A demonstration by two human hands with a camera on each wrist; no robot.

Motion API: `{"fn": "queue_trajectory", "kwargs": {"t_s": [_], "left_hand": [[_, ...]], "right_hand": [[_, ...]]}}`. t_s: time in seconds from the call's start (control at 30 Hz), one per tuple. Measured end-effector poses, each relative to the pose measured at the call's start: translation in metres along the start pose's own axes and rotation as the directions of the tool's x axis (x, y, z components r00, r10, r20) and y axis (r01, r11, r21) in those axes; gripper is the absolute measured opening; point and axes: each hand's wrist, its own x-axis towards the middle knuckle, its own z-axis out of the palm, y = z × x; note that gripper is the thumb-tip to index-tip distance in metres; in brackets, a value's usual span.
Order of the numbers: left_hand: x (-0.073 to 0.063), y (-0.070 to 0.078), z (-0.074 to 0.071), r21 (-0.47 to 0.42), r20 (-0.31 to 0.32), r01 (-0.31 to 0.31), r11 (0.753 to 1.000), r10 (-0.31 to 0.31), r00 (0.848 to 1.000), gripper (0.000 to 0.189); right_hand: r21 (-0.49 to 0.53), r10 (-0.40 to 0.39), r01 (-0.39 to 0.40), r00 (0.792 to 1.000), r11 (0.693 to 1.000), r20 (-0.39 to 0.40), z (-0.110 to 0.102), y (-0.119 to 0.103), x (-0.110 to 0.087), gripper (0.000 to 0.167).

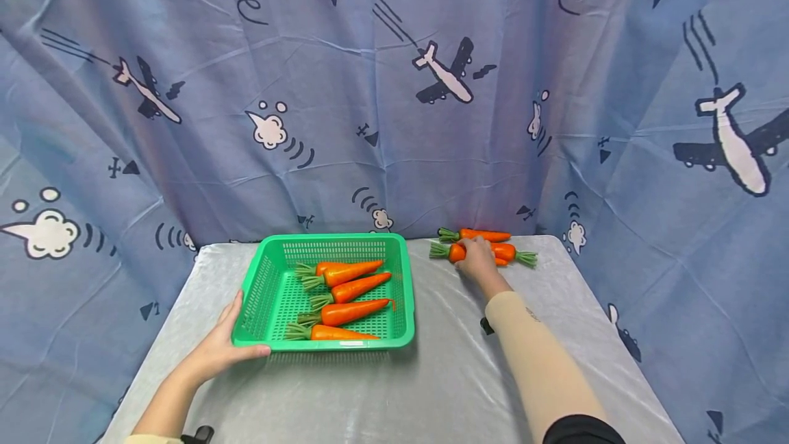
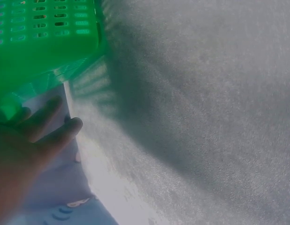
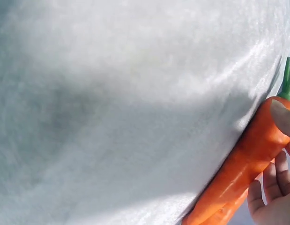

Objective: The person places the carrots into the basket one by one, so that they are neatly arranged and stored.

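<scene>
My left hand (image 1: 212, 348) rests at the near left corner of a green plastic basket (image 1: 296, 346), thumb along the front rim and fingers against the left side. Its fingers look fairly straight in the left wrist view. Inside the basket lie several orange carrots (image 1: 354, 312) with green stem stubs, tips pointing right. To the right of it, my right hand (image 1: 477, 260) pinches a carrot (image 3: 234, 173) near its thick end, thumb on one side and fingers on the other. Another carrot (image 1: 505, 251) lies beside that hand, stems facing right. One more carrot (image 1: 483, 234) lies just behind.
A pale silvery cloth (image 1: 320, 403) covers the table. Blue printed curtains (image 1: 345, 122) hang close behind and along both sides. A small black object (image 1: 486, 325) shows beside my right forearm.
</scene>
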Motion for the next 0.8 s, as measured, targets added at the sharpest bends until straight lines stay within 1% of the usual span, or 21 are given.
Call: {"fn": "queue_trajectory", "kwargs": {"t_s": [0.2,0.3,0.5,0.57,0.8], "left_hand": [[0.001,-0.002,0.001,0.0,-0.005,-0.011,1.0,0.011,1.0,0.133],[0.001,-0.003,0.002,-0.004,-0.004,-0.011,1.0,0.011,1.0,0.133],[0.001,-0.004,0.002,-0.014,-0.002,-0.007,1.0,0.007,1.0,0.132],[0.001,-0.004,0.002,-0.014,-0.002,-0.005,1.0,0.005,1.0,0.132],[0.0,-0.001,0.0,-0.009,0.005,0.008,1.0,-0.008,1.0,0.131]], "right_hand": [[-0.028,-0.009,0.008,1.0,1.0,-0.029,0.007,0.003,-0.003,0.055],[-0.038,-0.026,0.025,0.999,0.999,-0.026,0.01,0.004,-0.003,0.053],[0.017,-0.015,0.015,0.999,1.0,0.032,0.011,0.002,-0.005,0.058],[0.036,-0.019,0.017,0.999,0.999,0.036,0.009,0.0,-0.005,0.057],[0.111,-0.05,0.051,0.999,0.992,-0.012,-0.001,-0.016,-0.003,0.052]]}}
